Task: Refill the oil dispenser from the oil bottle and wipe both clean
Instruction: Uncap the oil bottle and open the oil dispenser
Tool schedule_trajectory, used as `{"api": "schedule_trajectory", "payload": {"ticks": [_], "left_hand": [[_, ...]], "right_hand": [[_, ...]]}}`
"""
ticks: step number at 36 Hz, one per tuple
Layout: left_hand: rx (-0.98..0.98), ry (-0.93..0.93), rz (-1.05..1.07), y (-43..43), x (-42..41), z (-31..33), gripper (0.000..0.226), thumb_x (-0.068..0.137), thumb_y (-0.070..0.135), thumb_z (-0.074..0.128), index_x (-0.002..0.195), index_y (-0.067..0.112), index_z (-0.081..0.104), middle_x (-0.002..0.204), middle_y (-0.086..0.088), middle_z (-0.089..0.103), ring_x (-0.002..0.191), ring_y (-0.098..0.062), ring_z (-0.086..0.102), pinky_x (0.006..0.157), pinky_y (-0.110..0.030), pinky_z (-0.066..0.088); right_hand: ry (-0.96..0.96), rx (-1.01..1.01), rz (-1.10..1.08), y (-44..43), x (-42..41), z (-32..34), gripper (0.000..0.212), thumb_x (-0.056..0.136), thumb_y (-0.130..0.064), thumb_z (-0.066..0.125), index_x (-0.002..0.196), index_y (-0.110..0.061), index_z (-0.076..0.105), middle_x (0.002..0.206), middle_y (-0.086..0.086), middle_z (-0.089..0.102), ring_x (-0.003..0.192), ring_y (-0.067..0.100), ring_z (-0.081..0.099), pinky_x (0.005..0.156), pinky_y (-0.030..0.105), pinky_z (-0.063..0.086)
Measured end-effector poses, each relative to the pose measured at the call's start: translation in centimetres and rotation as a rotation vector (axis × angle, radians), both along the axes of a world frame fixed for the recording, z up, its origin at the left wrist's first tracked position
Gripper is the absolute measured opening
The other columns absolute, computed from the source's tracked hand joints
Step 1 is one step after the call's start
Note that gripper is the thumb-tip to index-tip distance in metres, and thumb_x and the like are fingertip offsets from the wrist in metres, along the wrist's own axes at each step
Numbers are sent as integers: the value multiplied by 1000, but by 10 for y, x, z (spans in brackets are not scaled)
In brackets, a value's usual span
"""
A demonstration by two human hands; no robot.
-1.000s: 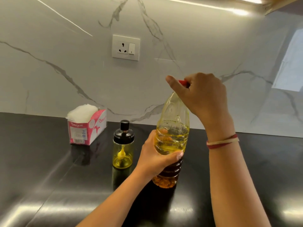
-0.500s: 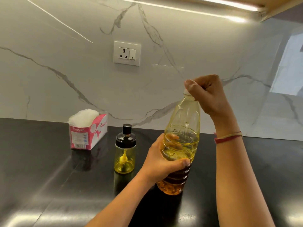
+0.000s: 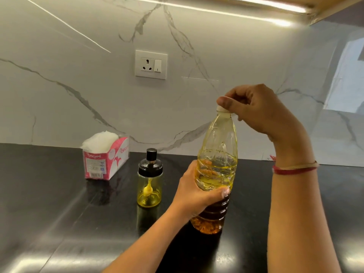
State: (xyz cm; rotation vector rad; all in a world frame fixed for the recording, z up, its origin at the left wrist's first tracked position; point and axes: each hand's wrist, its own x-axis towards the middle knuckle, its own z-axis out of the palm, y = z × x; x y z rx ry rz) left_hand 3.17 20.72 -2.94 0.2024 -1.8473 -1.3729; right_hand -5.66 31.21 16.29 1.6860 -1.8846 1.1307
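The right thumb (image 3: pixel 226 102) lies on the white mouth (image 3: pixel 223 109) at the top of the oil bottle (image 3: pixel 216 154), right of centre in the frame. The other fingers of the right hand (image 3: pixel 256 113) are curled tight above and behind it, pinching at that top. A second ago a red cap showed under these same fingers; now no red is visible and the pale mouth stands bare below the thumb. My reading is that the cap has been twisted loose. Whether it sits hidden in the curled palm cannot be told.

Lower down, the left hand (image 3: pixel 197 194) wraps the bottle's ribbed middle, thumb across the front, holding it upright on the black countertop (image 3: pixel 49 213) as before. The oil level sits about halfway up.

Left of the bottle and apart from it, the oil dispenser (image 3: pixel 150 186) stands near the centre of the frame. Its black lid is still on and only a little oil lies at the bottom, so no pouring has begun; the dispenser must be opened next. Further left, a pink tissue box (image 3: pixel 106 160) waits by the wall for the wiping.
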Motion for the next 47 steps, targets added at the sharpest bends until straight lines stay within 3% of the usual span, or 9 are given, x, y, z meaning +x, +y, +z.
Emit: {"api": "schedule_trajectory", "payload": {"ticks": [5, 11, 22, 25, 30, 34, 37, 41, 47], "left_hand": [[-15, -15, 10, 1, 0, -1, 79, 53, 50, 85, 121, 25, 55, 111, 4, 71, 105, -10, 68, 97, -43, 55], [-6, -3, 20, 2, 1, 0, 82, 52, 51, 85, 122, 22, 56, 110, 2, 71, 106, -13, 68, 97, -45, 54], [8, -13, 21, 3, 1, -1, 80, 54, 51, 85, 122, 23, 55, 111, 3, 71, 106, -12, 68, 96, -44, 55], [8, -13, 17, 3, 1, 0, 81, 54, 50, 85, 123, 22, 55, 112, 2, 71, 107, -13, 68, 97, -44, 54], [14, -10, 18, 4, 1, -1, 81, 53, 50, 85, 123, 22, 55, 112, 2, 71, 107, -13, 68, 96, -42, 55], [18, -2, 9, 3, 0, -1, 80, 53, 50, 85, 122, 22, 55, 111, 3, 71, 105, -11, 68, 95, -38, 55], [16, 3, 7, 4, 1, 0, 80, 53, 50, 84, 122, 22, 55, 110, 3, 71, 105, -10, 68, 93, -34, 55], [15, 8, -1, 4, 1, 0, 80, 53, 50, 84, 121, 22, 55, 111, 1, 70, 105, -12, 68, 93, -34, 56], [13, 11, -4, 4, 1, 0, 81, 52, 52, 84, 121, 22, 54, 111, 2, 70, 106, -11, 68, 92, -31, 55]], "right_hand": [[-155, 30, 169, 6, -3, -1, 22, 94, -20, 56, 115, -23, 63, 99, -4, 69, 96, 14, 66, 79, 26, 57], [-172, -91, 93, -4, 0, -3, 37, 74, -45, 74, 102, -25, 60, 98, -6, 62, 79, 10, 69, 71, 24, 57], [-554, -20, 486, 5, -6, -5, 34, 72, -21, 69, 104, -13, 63, 96, 4, 73, 90, 19, 71, 73, 24, 57], [-542, 1, 478, 5, -5, -6, 23, 81, -19, 66, 103, -14, 65, 103, 6, 69, 91, 16, 70, 72, 20, 55], [-534, -97, 378, -7, -4, -7, 46, 60, -34, 77, 97, -10, 61, 98, 11, 55, 86, 23, 69, 76, 30, 58], [-604, -37, 460, -2, -9, -7, 43, 65, -30, 75, 101, -11, 59, 85, 5, 67, 83, 18, 70, 72, 24, 56], [-625, 17, 540, 4, -13, -8, 28, 85, -16, 64, 112, -15, 60, 102, 3, 72, 97, 19, 69, 77, 23, 55], [-567, 29, 493, 3, -9, -6, 47, 78, -31, 69, 122, -22, 56, 122, 6, 61, 106, 23, 66, 83, 27, 55], [-564, -53, 446, -1, -9, -7, 31, 83, -13, 70, 111, -15, 58, 100, 11, 56, 97, 30, 67, 76, 28, 57]]}}
